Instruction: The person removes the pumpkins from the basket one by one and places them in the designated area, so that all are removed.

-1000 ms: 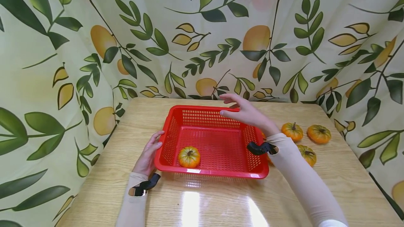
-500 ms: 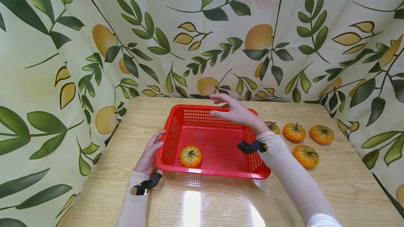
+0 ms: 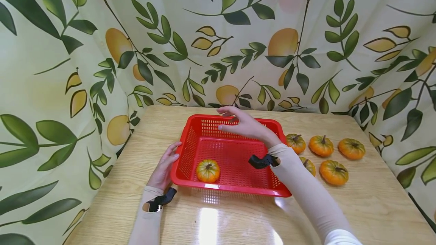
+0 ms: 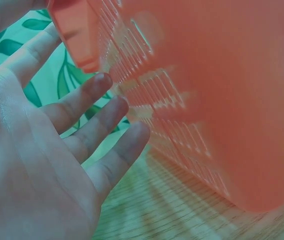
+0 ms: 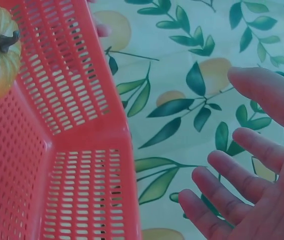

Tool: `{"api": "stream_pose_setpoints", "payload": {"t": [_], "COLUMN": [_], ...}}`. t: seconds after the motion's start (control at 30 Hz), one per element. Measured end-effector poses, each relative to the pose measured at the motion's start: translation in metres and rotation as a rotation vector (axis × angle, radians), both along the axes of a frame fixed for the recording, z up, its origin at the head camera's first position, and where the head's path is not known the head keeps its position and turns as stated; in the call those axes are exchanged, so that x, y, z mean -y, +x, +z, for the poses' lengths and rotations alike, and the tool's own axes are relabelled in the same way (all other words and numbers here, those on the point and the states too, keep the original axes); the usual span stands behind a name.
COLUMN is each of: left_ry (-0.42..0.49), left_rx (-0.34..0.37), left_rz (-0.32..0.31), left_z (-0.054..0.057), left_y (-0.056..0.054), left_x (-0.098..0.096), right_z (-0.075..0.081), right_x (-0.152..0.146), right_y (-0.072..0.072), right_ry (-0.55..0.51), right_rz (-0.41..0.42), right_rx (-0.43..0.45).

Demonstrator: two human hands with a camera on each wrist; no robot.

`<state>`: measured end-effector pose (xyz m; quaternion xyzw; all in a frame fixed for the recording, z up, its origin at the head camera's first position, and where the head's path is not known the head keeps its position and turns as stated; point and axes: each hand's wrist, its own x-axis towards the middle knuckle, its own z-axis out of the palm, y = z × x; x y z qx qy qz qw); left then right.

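Observation:
A red plastic basket (image 3: 235,162) with slotted walls stands on the table, with one small orange-and-green pumpkin (image 3: 207,171) near its front left corner. My left hand (image 3: 163,169) is at the basket's left side, fingertips right by the rim. In the left wrist view, the fingers (image 4: 117,155) of that hand are extended alongside the basket's outer wall. Above the back part of the basket is my right hand (image 3: 246,124), fingers spread and holding nothing. The right wrist view shows its palm and fingers (image 5: 232,175) apart from the basket's rim (image 5: 127,165).
To the basket's right lie several more small pumpkins (image 3: 321,146), one of them (image 3: 308,166) partly hidden behind my right sleeve (image 3: 306,188). A curtain (image 3: 204,29) with a leaf and fruit print hangs behind the wooden table (image 3: 385,199).
My right hand has moved left over the basket, and its sleeve uncovers more of the pumpkins on the right. The left hand stays at the basket's left side.

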<state>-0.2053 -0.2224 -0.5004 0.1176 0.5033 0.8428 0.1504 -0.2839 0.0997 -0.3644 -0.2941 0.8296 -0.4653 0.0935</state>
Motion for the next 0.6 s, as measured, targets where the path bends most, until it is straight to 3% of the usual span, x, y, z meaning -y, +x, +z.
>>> {"api": "stream_pose_setpoints", "payload": {"t": [0.6], "left_ry": [-0.025], "left_rx": [0.02], "left_rz": [0.015], "left_z": [0.002], "left_y": [0.001], "left_x": [-0.001], "right_z": [-0.023], "right_x": [0.02], "right_y": [0.001], "right_ry": [0.112], "right_rz": [0.088], "right_rx": [0.059]}}
